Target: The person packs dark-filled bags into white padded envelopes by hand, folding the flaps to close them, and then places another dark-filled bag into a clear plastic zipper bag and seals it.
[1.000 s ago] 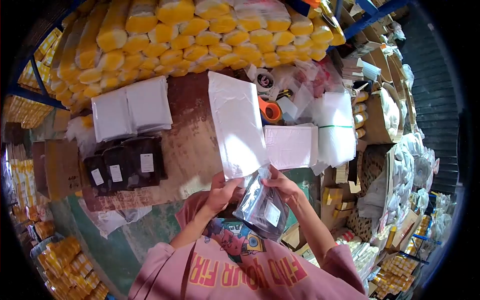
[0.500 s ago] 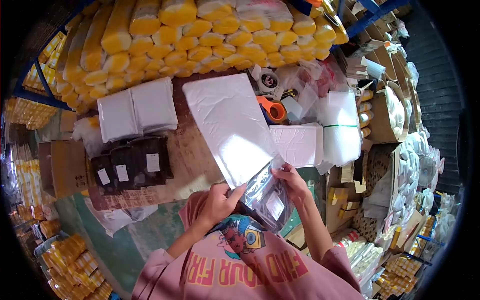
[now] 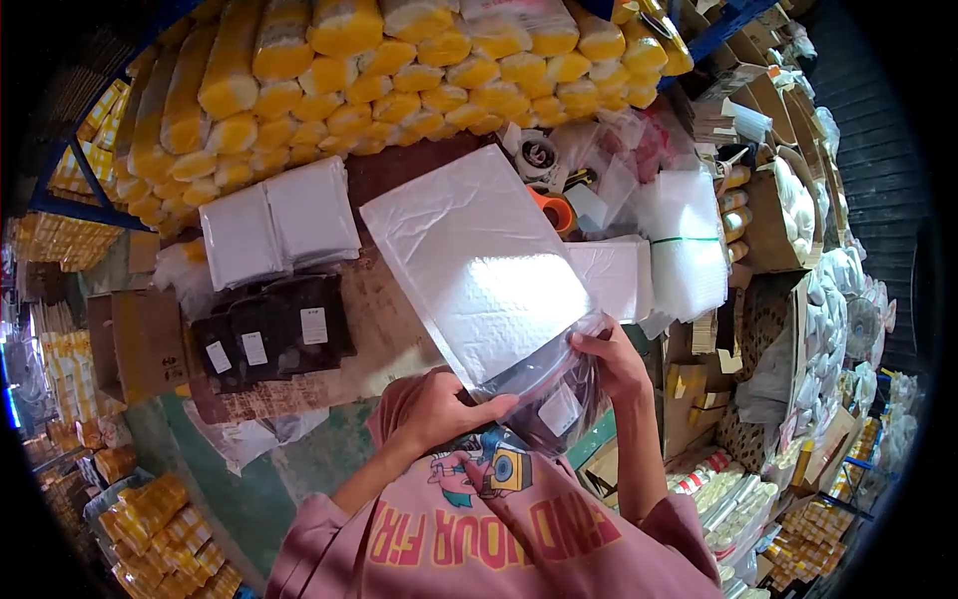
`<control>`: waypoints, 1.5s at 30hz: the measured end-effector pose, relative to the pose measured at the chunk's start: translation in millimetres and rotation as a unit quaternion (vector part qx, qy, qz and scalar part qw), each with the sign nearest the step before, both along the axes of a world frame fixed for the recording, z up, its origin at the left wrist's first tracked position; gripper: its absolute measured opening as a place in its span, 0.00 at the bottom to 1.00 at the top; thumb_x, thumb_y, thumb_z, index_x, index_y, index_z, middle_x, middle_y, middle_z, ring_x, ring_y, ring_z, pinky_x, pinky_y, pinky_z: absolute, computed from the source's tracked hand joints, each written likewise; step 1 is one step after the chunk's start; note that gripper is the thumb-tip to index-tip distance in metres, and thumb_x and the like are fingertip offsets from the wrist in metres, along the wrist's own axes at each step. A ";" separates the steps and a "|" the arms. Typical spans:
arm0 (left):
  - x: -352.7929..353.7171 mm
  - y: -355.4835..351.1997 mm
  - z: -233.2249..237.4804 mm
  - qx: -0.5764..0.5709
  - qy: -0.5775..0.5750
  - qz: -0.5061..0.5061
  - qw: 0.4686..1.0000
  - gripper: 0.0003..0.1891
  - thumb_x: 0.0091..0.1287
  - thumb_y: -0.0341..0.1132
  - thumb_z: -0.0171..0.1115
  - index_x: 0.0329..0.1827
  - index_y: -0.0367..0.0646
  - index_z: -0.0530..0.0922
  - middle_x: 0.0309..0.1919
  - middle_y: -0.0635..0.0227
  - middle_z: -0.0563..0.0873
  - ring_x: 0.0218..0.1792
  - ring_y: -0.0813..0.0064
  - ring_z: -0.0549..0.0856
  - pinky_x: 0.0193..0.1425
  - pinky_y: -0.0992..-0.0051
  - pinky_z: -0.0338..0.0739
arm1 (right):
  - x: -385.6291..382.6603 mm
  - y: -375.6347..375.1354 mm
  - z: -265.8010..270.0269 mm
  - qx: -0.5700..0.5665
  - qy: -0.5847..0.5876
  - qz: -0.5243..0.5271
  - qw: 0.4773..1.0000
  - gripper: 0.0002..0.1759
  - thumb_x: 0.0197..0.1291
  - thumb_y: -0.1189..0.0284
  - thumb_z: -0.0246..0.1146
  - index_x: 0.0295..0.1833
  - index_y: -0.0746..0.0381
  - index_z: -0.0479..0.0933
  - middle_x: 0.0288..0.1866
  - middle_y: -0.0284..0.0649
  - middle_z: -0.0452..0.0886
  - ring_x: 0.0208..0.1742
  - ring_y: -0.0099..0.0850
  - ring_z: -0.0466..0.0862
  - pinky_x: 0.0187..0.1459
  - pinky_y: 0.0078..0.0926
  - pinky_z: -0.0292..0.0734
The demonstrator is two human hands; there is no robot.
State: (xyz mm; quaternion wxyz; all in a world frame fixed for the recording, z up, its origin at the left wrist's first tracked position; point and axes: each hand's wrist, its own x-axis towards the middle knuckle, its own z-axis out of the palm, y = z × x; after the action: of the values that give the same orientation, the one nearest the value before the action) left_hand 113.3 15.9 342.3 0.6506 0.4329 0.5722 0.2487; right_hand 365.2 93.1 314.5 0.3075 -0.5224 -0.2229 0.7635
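A large white padded mailer point(image 3: 469, 250) slants away from me, its near end meeting a clear plastic bag with a dark packet point(image 3: 554, 399) and a white label. My left hand point(image 3: 449, 407) is closed at the mailer's near left corner, thumb lying along the edge of the bag. With thumb and bent fingers, my right hand point(image 3: 611, 361) pinches the right side of the bag, close to the mailer's near right corner. The bag's edge overlaps the mailer's end between my hands. Both are held just in front of my body, over the table's near edge.
On the wooden table point(image 3: 384, 329) are white mailer stacks point(image 3: 314, 210), dark labelled packets point(image 3: 284, 334), and more white mailers point(image 3: 614, 275). Clear bubble bags point(image 3: 684, 245), an orange tape dispenser point(image 3: 552, 208) and loose plastic lie at right. Yellow-ended rolls point(image 3: 389, 75) are piled behind.
The mailer has turned more face-on and looks wider at its near end. My hands have spread slightly apart, the right one moving right with the bag.
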 end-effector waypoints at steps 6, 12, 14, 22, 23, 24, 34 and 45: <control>23.8 -4.6 -54.4 0.090 -0.175 0.126 0.972 0.25 0.63 0.33 0.70 0.61 0.33 0.73 0.49 0.67 0.84 0.49 0.79 0.80 0.56 0.78 0.75 | -1.1 2.4 10.0 0.006 -0.013 -0.022 1.000 0.16 0.56 0.79 0.69 0.50 0.70 0.76 0.41 0.39 0.82 0.39 0.26 0.82 0.44 0.26 0.79; 25.0 22.8 -53.3 0.067 -0.219 0.231 0.946 0.13 0.62 0.32 0.71 0.46 0.37 0.82 0.33 0.75 0.84 0.32 0.88 0.78 0.37 0.83 0.73 | -7.1 16.4 -0.5 0.033 -0.023 -0.045 0.998 0.17 0.59 0.78 0.67 0.53 0.69 0.74 0.44 0.39 0.83 0.41 0.28 0.83 0.46 0.28 0.80; 21.1 30.7 -63.5 0.085 -0.176 0.267 0.944 0.11 0.65 0.33 0.68 0.46 0.38 0.82 0.32 0.77 0.84 0.31 0.88 0.77 0.36 0.83 0.72 | -20.8 20.9 8.1 0.055 -0.013 -0.056 0.997 0.16 0.59 0.78 0.68 0.52 0.70 0.75 0.41 0.39 0.82 0.39 0.28 0.82 0.44 0.28 0.79; 16.7 35.2 -73.0 0.033 -0.307 0.534 0.787 0.12 0.69 0.33 0.59 0.53 0.40 0.78 0.43 0.70 0.83 0.43 0.79 0.80 0.49 0.77 0.73 | -50.0 9.5 -15.4 0.091 0.001 0.002 0.996 0.12 0.59 0.74 0.68 0.48 0.63 0.78 0.41 0.33 0.82 0.42 0.22 0.81 0.39 0.21 0.76; 20.2 30.4 -79.1 0.042 -0.302 0.534 0.789 0.13 0.69 0.32 0.58 0.54 0.40 0.77 0.43 0.70 0.83 0.44 0.79 0.80 0.51 0.77 0.73 | -46.1 8.5 -14.8 0.066 0.038 0.002 0.997 0.15 0.60 0.74 0.68 0.51 0.64 0.76 0.43 0.34 0.82 0.44 0.23 0.81 0.42 0.24 0.78; 23.6 29.4 -79.5 0.054 -0.299 0.532 0.790 0.14 0.68 0.31 0.58 0.56 0.40 0.76 0.43 0.70 0.83 0.45 0.78 0.80 0.52 0.77 0.73 | -43.2 7.7 -11.2 0.055 0.028 -0.009 0.998 0.16 0.60 0.74 0.68 0.52 0.64 0.76 0.44 0.35 0.82 0.44 0.24 0.82 0.43 0.25 0.78; 42.1 4.8 -94.1 0.098 -0.270 0.483 0.827 0.20 0.68 0.31 0.58 0.63 0.35 0.72 0.56 0.60 0.77 0.57 0.66 0.77 0.61 0.71 0.72 | -2.1 17.4 -15.0 0.070 0.028 0.073 0.994 0.29 0.54 0.81 0.70 0.61 0.69 0.69 0.48 0.41 0.81 0.48 0.30 0.82 0.48 0.28 0.80; 44.0 16.7 -108.9 0.062 -0.344 0.377 0.858 0.16 0.68 0.28 0.62 0.57 0.36 0.76 0.51 0.67 0.83 0.52 0.77 0.80 0.61 0.75 0.71 | -2.4 26.2 -42.7 0.015 0.044 0.030 0.998 0.28 0.56 0.80 0.69 0.61 0.69 0.68 0.51 0.43 0.80 0.51 0.33 0.81 0.53 0.32 0.78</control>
State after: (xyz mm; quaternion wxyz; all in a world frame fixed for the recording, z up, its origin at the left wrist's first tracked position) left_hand 157.3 32.6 233.4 0.6340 0.1107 0.4150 0.6431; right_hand 362.8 119.3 271.8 0.3014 -0.4771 -0.2359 0.7911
